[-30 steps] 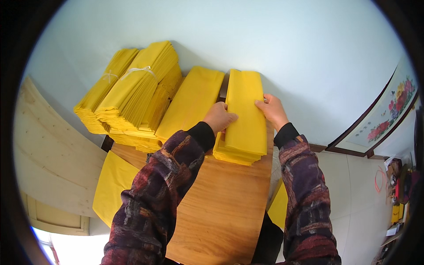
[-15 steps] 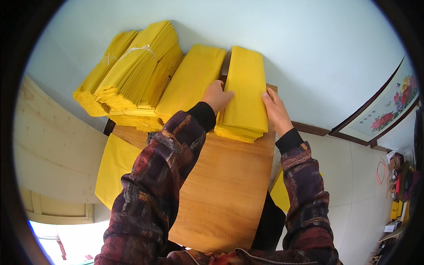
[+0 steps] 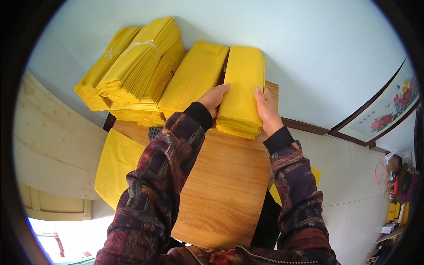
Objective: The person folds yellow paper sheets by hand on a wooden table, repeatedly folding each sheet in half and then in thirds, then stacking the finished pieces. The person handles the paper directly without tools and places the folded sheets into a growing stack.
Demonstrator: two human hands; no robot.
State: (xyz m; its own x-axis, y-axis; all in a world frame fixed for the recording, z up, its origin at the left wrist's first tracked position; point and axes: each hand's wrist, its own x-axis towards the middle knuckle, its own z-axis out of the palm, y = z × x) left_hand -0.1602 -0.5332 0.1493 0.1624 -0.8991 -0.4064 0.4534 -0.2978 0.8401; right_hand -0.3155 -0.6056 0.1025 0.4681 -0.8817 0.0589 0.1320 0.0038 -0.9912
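A neat stack of folded yellow sheets (image 3: 240, 88) lies at the far end of the wooden table, near the wall. My left hand (image 3: 215, 98) presses against its left side, thumb along the top edge. On the opposite side, my right hand (image 3: 267, 108) holds the stack with its thumb at the top edge; its other fingers are partly hidden. Just left of my left hand lies a second yellow stack (image 3: 194, 73), a thin gap between the two. Whether the sheets are paper or cloth I cannot tell.
Tied yellow bundles (image 3: 137, 62) are piled at the far left. One loose yellow sheet (image 3: 117, 168) hangs at the table's left edge. The wooden table (image 3: 221, 190) stretches toward me. A floral picture (image 3: 384, 106) and assorted items (image 3: 399, 185) are at the right.
My right hand has moved left and in closer against the stack's side. The stack's near end has shifted slightly away from me, and its edges look more even.
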